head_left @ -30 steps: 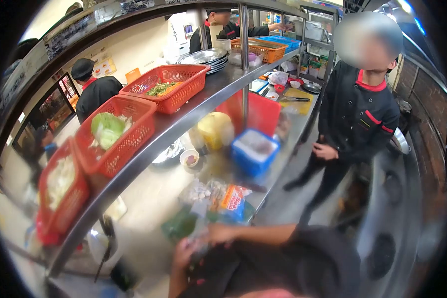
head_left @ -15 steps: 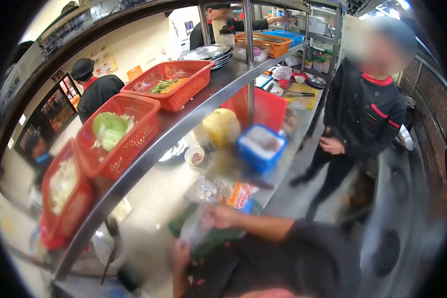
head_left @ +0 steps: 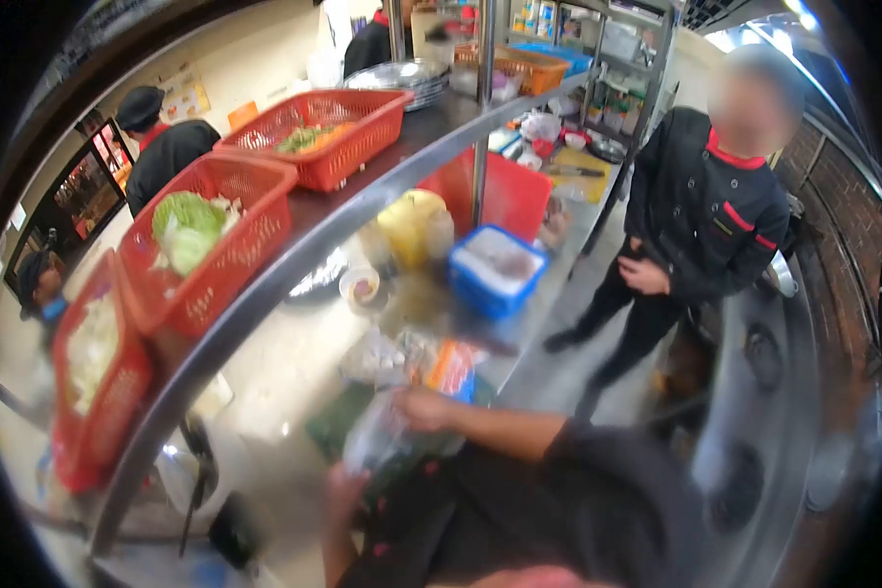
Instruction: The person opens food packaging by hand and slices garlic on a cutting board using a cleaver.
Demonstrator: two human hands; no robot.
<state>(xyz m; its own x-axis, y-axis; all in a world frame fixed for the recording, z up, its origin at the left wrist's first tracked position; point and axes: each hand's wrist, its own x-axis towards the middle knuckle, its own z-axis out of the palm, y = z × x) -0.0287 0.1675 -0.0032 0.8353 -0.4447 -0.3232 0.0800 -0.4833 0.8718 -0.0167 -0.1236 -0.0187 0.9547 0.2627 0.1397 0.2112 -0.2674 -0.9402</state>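
Observation:
A clear plastic bag (head_left: 370, 438) is stretched between my two hands over a dark green board (head_left: 328, 423). My right hand (head_left: 421, 407) is closed on the bag's upper edge. My left hand (head_left: 345, 485), blurred, is closed at its lower end. What the bag contains is too blurred to make out. Just beyond my right hand lies a printed orange, white and blue packet (head_left: 454, 367), beside another clear bag (head_left: 374, 356) holding pale pieces. A small white cup (head_left: 360, 285) with something brownish inside stands farther up the worktop.
Red baskets with cabbage (head_left: 188, 235), pale shreds (head_left: 93, 343) and cut vegetables (head_left: 314, 139) line the steel shelf (head_left: 338, 211) above. A blue tub (head_left: 498, 272) of white contents and a yellow container (head_left: 409, 227) stand beyond. A co-worker (head_left: 710, 196) stands at right, hands together.
The view has shifted, so the surroundings sit slightly further left and the shelf lower. Both hands keep hold of the plastic bag, with little other movement.

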